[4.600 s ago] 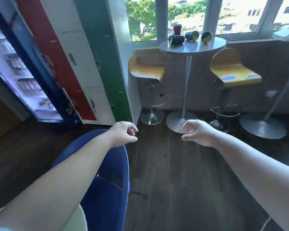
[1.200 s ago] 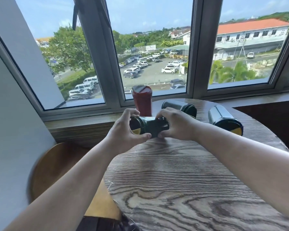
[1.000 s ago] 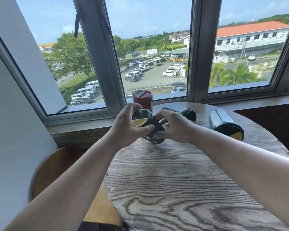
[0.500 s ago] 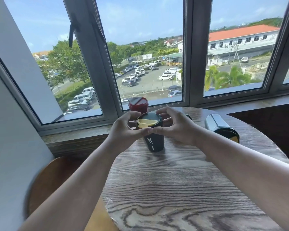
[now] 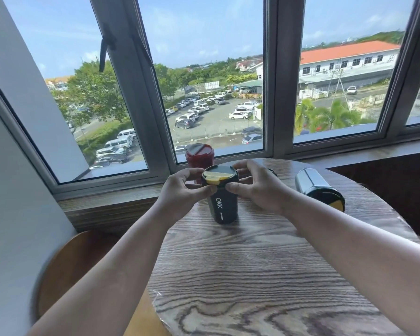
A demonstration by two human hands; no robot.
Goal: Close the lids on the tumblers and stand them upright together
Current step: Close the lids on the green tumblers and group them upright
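Change since half a second ago: the dark tumbler [image 5: 222, 204] stood upright on the round wooden table [image 5: 264, 275] then as now, and both hands were already at its top; the grip looks much the same, and the yellow flap [image 5: 214, 178] shows as before on the near-left part of the lid [image 5: 220, 174].
Change since a second ago: that tumbler was tilted in the air between the hands; now its base rests on the table.
Left hand [image 5: 183, 191]: curled around the left side of the lid rim, thumb tip and fingertips pinching the rim just below the yellow flap; not spread.
Right hand [image 5: 257, 187]: curled around the right side of the same rim, thumb pressed to the tumbler wall just under the lid, fingers arched over the far edge.
Dark tumbler: upright, mid-table toward the window, white "OKK" lettering facing the camera; whether the flap is fully shut I cannot tell.
Red tumbler [image 5: 199, 154]: upright just behind the left hand, near the table's far edge by the window [image 5: 218, 93].
Silver tumbler [image 5: 319, 187]: lying on its side to the right, well apart from the hands, its black-and-yellow lid end pointing toward the camera.
Fourth tumbler [image 5: 272, 171]: only a dark sliver shows behind the right hand.
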